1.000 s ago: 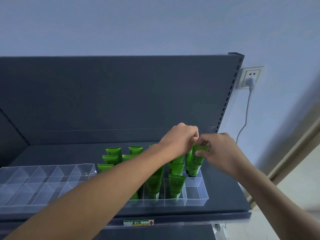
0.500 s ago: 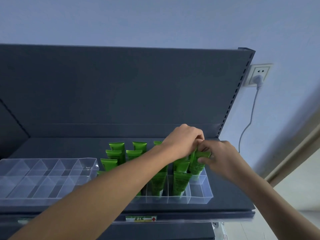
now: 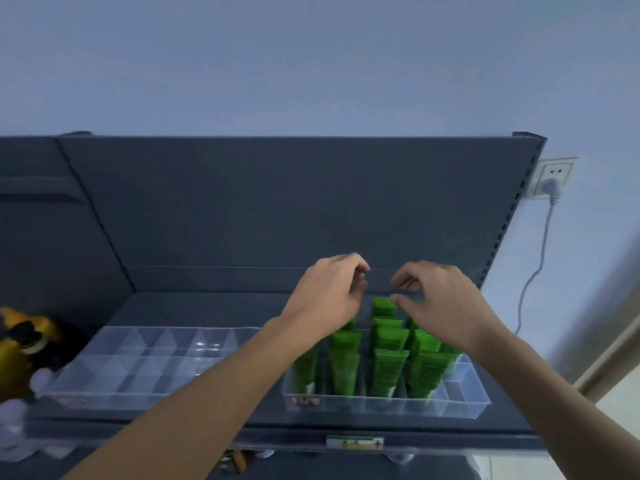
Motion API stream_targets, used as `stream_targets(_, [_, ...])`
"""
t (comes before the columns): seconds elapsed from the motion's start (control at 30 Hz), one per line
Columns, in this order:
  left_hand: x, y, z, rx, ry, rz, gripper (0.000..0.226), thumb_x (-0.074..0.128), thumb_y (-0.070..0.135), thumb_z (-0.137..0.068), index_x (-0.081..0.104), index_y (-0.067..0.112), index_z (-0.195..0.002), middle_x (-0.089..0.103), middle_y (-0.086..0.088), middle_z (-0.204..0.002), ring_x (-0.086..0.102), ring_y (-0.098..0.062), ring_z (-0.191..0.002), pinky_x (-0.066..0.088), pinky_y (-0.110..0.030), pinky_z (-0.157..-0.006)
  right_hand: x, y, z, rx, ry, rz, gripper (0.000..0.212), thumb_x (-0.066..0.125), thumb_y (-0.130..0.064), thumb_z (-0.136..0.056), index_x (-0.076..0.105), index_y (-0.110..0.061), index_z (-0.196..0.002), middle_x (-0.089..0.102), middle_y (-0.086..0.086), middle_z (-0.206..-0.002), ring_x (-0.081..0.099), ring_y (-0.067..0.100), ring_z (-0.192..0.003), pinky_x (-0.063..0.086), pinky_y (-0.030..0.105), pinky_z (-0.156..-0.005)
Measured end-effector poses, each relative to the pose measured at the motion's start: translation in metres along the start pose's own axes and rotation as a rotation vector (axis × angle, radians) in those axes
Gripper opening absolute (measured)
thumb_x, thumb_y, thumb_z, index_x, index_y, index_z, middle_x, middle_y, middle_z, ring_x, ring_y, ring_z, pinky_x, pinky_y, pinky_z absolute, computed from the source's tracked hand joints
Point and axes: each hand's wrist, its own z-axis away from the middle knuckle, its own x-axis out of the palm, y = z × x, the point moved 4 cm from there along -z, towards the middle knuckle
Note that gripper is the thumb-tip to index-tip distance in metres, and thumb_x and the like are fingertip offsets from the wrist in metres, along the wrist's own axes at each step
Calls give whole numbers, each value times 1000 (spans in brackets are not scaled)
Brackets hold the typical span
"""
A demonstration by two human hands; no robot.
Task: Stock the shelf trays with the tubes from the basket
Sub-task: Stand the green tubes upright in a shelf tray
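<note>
Grey shelf (image 3: pixel 194 311) against blue wall (image 3: pixel 311 64) holds clear trays (image 3: pixel 104 398).

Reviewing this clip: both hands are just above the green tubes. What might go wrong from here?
1. The right hand hangs close over the upright green tubes; pulling back could tip the rear ones.
2. The left hand has its forearm across the right tray; lowering it could knock tubes there.

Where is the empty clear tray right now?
In the head view, the empty clear tray lies left of centre on the shelf, between a blurred yellow object and the tube-filled tray.
</note>
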Motion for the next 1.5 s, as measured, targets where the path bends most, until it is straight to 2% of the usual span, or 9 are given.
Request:
stream_targets(0.13, [-72,-57,55,-62,32,-76,17,64,27,-91,64,25,-108,70,12,-103,65,-9,-97,54,-37,-85,22,-93,-5,-80,-10,19,16,68,-37,-84,61,-33,-98,64,-17,-98,61,7,-93,52,32,-78])
stream_targets(0.43, [-243,-229,228,-97,45,-271,23,58,35,-89,64,21,-106,70,7,-102,67,-18,-94,55,-39,-79,123,-341,20,-235,-35,-93,20,66,-37,-86,61,-31,-104,65,-15,-101,62,9,-96,53,35,-84])
stream_targets(0.67, [-307,-363,375,-220,-47,-340,18,63,27,-89,65,19,-104,69,0,-98,65,-26,-86,53,-41,-65,251,-504,62,-314,-159,-191,20,64,-32,-88,61,-26,-107,65,-9,-104,62,17,-97,52,39,-81])
stream_targets(0.93, [-210,-509,546,-488,-282,-257,24,48,35,-88,59,22,-105,68,-3,-103,68,-32,-86,55,-43,-65,459,-580,129,-320,-384,-251,18,62,-29,-87,57,-29,-104,63,-9,-102,63,19,-92,55,40,-72])
stream_targets(1.07, [-129,-573,635,-640,-402,-201,21,52,20,-91,63,16,-109,68,-7,-105,67,-32,-90,54,-42,-74,587,-586,185,-241,-553,-275,20,61,-29,-87,57,-31,-106,60,-11,-104,62,18,-94,54,40,-76])
stream_targets(1.2, [-58,-620,703,-751,-638,-263,36,51,2,-89,58,13,-122,65,-11,-111,66,-33,-96,49,-38,-76,706,-585,245,-142,-751,-265,21,61,-28,-89,59,-27,-111,63,-8,-109,61,16,-99,52,37,-85])
stream_targets(1.3, [-15,-648,732,-693,-785,-333,38,55,3,-90,50,7,-128,58,-14,-122,61,-33,-111,50,-40,-87,782,-582,280,-49,-828,-242,26,64,-23,-87,61,-21,-112,64,0,-112,60,20,-102,52,37,-85])
stream_targets(1.43, [26,-686,747,-583,-973,-459,48,45,11,-98,36,-2,-143,42,-23,-143,38,-36,-137,37,-44,-113,853,-574,304,100,-819,-250,24,64,-27,-86,62,-17,-108,60,4,-107,54,25,-103,49,35,-85])
stream_targets(1.5, [35,-698,749,-565,-1023,-461,50,44,16,-99,34,-3,-144,38,-25,-145,34,-39,-140,38,-50,-112,872,-574,305,128,-793,-274,17,61,-23,-83,63,-18,-99,62,4,-98,55,26,-96,49,36,-83])
